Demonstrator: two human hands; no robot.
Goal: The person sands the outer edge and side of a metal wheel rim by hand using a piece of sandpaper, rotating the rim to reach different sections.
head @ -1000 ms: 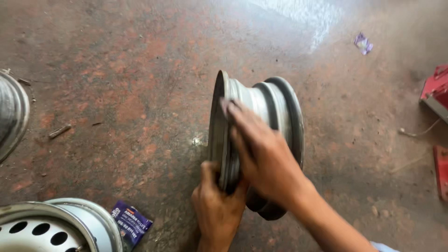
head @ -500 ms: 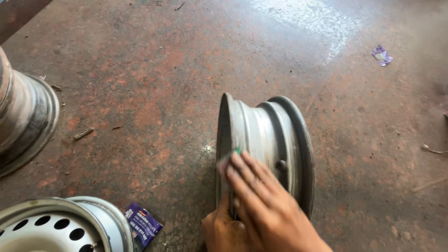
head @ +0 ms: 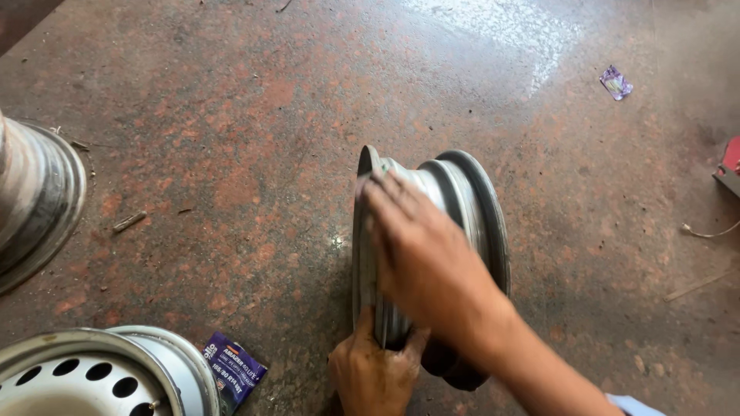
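Steel wheel rim (head: pixel 462 223) upright on edge; left hand (head: pixel 374 374) grips lower edge, right hand (head: pixel 424 262) flat, fingers extended, against barrel.

A grey steel wheel rim (head: pixel 443 231) stands on edge on the reddish floor (head: pixel 231 115). The left hand (head: pixel 375 370) grips its lower edge; the right hand (head: pixel 420 258) lies flat across its barrel.

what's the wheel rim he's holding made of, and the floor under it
Wheel rim: looks like steel, dull silver-grey paint, darker grime along the edges; thin pressed flanges suggest sheet metal. Floor: probably polished stone or terrazzo, mottled reddish-brown speckles with a glossy glare patch, dusty.
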